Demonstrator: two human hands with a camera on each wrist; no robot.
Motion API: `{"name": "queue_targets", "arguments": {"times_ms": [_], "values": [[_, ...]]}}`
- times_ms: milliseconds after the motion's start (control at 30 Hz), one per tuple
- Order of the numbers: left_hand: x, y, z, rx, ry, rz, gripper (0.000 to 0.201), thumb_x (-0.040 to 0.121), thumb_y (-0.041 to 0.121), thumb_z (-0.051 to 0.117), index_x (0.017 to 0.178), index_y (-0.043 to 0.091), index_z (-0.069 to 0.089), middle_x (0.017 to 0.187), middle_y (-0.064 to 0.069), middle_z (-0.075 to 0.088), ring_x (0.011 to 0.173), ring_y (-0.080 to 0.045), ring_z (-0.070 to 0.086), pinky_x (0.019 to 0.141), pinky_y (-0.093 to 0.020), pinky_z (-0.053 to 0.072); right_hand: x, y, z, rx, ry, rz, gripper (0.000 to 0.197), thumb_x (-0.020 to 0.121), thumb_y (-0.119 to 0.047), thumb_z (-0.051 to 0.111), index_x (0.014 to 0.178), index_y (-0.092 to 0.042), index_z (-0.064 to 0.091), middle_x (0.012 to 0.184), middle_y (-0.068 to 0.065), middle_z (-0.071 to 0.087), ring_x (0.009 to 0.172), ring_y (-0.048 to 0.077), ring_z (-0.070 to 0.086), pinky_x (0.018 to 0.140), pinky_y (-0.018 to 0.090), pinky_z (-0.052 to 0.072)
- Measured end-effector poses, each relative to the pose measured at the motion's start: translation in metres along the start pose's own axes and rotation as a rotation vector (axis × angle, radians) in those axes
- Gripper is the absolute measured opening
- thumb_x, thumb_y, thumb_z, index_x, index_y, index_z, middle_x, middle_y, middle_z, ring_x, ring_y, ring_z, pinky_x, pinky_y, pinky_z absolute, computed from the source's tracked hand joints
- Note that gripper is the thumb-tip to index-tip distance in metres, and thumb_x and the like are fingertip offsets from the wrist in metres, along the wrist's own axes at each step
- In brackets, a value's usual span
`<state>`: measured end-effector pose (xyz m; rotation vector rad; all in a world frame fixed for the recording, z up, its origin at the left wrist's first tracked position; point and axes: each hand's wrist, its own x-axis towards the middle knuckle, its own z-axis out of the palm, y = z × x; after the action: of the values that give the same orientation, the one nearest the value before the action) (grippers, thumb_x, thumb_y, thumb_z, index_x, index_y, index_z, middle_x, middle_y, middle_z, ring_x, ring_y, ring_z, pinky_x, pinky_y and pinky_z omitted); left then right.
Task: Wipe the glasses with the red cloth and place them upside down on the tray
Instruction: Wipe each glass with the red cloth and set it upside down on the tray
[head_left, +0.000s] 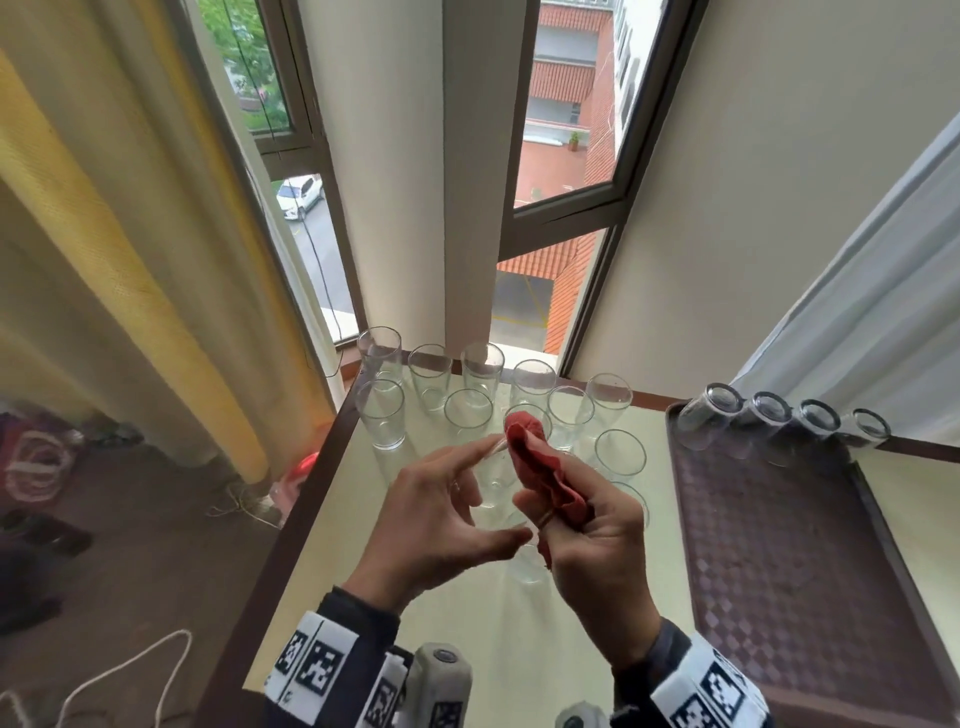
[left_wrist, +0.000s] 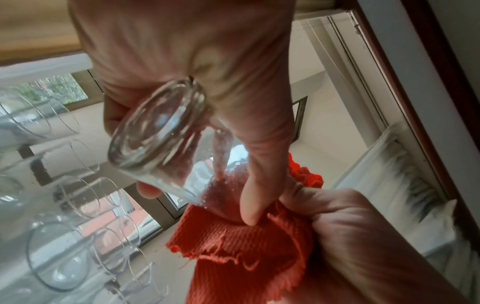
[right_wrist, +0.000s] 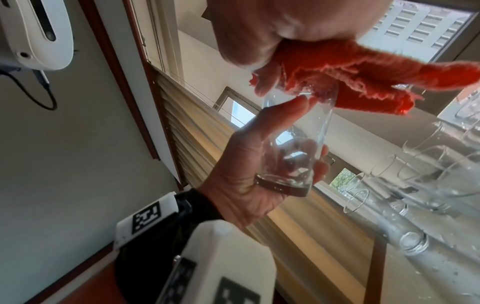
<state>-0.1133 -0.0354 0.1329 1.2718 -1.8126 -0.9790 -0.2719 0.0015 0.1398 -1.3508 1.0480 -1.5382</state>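
Note:
My left hand holds a clear glass near its base, tilted over the table, thumb on one side and fingers on the other. The left wrist view looks at the glass from its thick bottom. My right hand grips the red cloth, and one end of it is pushed into the glass's mouth. In the right wrist view the cloth bunches at the rim above the glass. A dark patterned tray lies to the right, with several glasses upside down along its far edge.
Several upright glasses stand at the table's far end by the window, just beyond my hands, and one more glass stands below them. The cream table has a dark wooden edge on the left. Curtains hang on both sides.

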Motion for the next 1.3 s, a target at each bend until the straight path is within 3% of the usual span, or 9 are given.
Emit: {"name": "queue_targets", "arguments": {"times_ms": [167, 433, 500, 600, 733, 867, 1033, 1167, 1300], "values": [[-0.014, -0.011, -0.021, 0.019, 0.014, -0.037, 0.085, 0.051, 0.070, 0.077, 0.129, 0.058, 0.044, 0.076, 0.005, 0.060, 0.065, -0.015, 0.059, 0.058, -0.030, 0.056, -0.001, 0.014, 0.012, -0.075, -0.049, -0.067, 0.049, 0.077, 0.008, 0.062, 0.121, -0.014, 0.067, 0.116, -0.002, 0.073, 0.106, 0.016, 0.071, 0.085, 0.025, 0.057], [-0.033, -0.027, -0.037, -0.048, 0.014, -0.155, 0.081, 0.048, 0.069, 0.076, 0.120, 0.063, 0.041, 0.074, -0.001, 0.059, 0.061, -0.007, 0.051, 0.056, -0.022, 0.048, 0.003, 0.015, 0.030, -0.100, -0.109, 0.088, 0.028, 0.076, -0.016, 0.075, 0.104, -0.014, 0.078, 0.084, -0.001, 0.076, 0.073, 0.012, 0.071, 0.063, 0.030, 0.057], [-0.037, -0.035, -0.043, -0.105, -0.010, -0.207, 0.085, 0.046, 0.066, 0.080, 0.123, 0.057, 0.047, 0.075, -0.010, 0.059, 0.059, -0.008, 0.050, 0.055, -0.025, 0.046, 0.005, 0.014, 0.032, -0.046, -0.121, 0.190, 0.012, 0.080, -0.010, 0.075, 0.092, -0.011, 0.079, 0.063, 0.015, 0.064, 0.047, 0.023, 0.055, 0.045, 0.031, 0.043], [-0.041, -0.046, -0.056, -0.170, 0.006, -0.259, 0.093, 0.046, 0.061, 0.089, 0.130, 0.046, 0.052, 0.073, -0.012, 0.062, 0.067, -0.022, 0.063, 0.060, -0.015, 0.050, 0.002, 0.016, 0.033, 0.030, -0.051, 0.313, 0.012, 0.090, 0.001, 0.066, 0.084, -0.004, 0.075, 0.069, 0.026, 0.067, 0.052, 0.036, 0.061, 0.047, 0.040, 0.049], [-0.041, -0.049, -0.076, -0.166, 0.136, -0.308, 0.086, 0.059, 0.039, 0.083, 0.138, 0.032, 0.051, 0.078, -0.017, 0.064, 0.087, -0.037, 0.065, 0.065, -0.005, 0.049, -0.007, 0.032, 0.034, -0.067, 0.000, 0.436, 0.026, 0.089, 0.003, 0.065, 0.075, -0.015, 0.077, 0.076, 0.015, 0.074, 0.069, 0.023, 0.068, 0.067, 0.039, 0.055], [-0.037, -0.048, -0.091, -0.194, 0.195, -0.279, 0.094, 0.049, 0.055, 0.091, 0.133, 0.035, 0.054, 0.080, -0.008, 0.059, 0.077, -0.023, 0.065, 0.068, -0.007, 0.049, -0.016, 0.060, 0.050, -0.300, -0.176, 0.421, 0.014, 0.089, -0.007, 0.069, 0.079, -0.014, 0.077, 0.065, -0.003, 0.072, 0.061, 0.006, 0.063, 0.063, 0.026, 0.051], [-0.031, -0.059, -0.097, -0.174, 0.191, -0.257, 0.091, 0.051, 0.056, 0.082, 0.135, 0.035, 0.053, 0.075, -0.006, 0.060, 0.072, -0.014, 0.065, 0.085, -0.030, 0.054, -0.033, 0.115, 0.069, -0.799, -0.627, 0.260, 0.019, 0.096, -0.008, 0.051, 0.103, -0.014, 0.068, 0.099, 0.007, 0.069, 0.090, 0.026, 0.065, 0.080, 0.040, 0.052], [-0.030, -0.070, -0.100, -0.198, 0.116, -0.240, 0.093, 0.054, 0.052, 0.090, 0.137, 0.035, 0.054, 0.079, -0.024, 0.059, 0.069, -0.019, 0.064, 0.084, -0.027, 0.055, -0.044, 0.142, 0.080, -1.100, -0.837, 0.146, 0.038, 0.090, 0.002, 0.045, 0.126, -0.001, 0.055, 0.131, 0.018, 0.055, 0.133, 0.041, 0.041, 0.108, 0.045, 0.039], [-0.029, -0.079, -0.101, -0.220, 0.032, -0.214, 0.080, 0.052, 0.055, 0.085, 0.125, 0.048, 0.054, 0.079, -0.021, 0.062, 0.080, -0.032, 0.067, 0.073, -0.022, 0.060, -0.057, 0.161, 0.078, -1.347, -0.983, 0.277, 0.080, 0.092, -0.053, 0.019, 0.154, -0.002, 0.020, 0.163, 0.015, 0.017, 0.151, 0.041, -0.001, 0.122, 0.052, 0.007]]}}
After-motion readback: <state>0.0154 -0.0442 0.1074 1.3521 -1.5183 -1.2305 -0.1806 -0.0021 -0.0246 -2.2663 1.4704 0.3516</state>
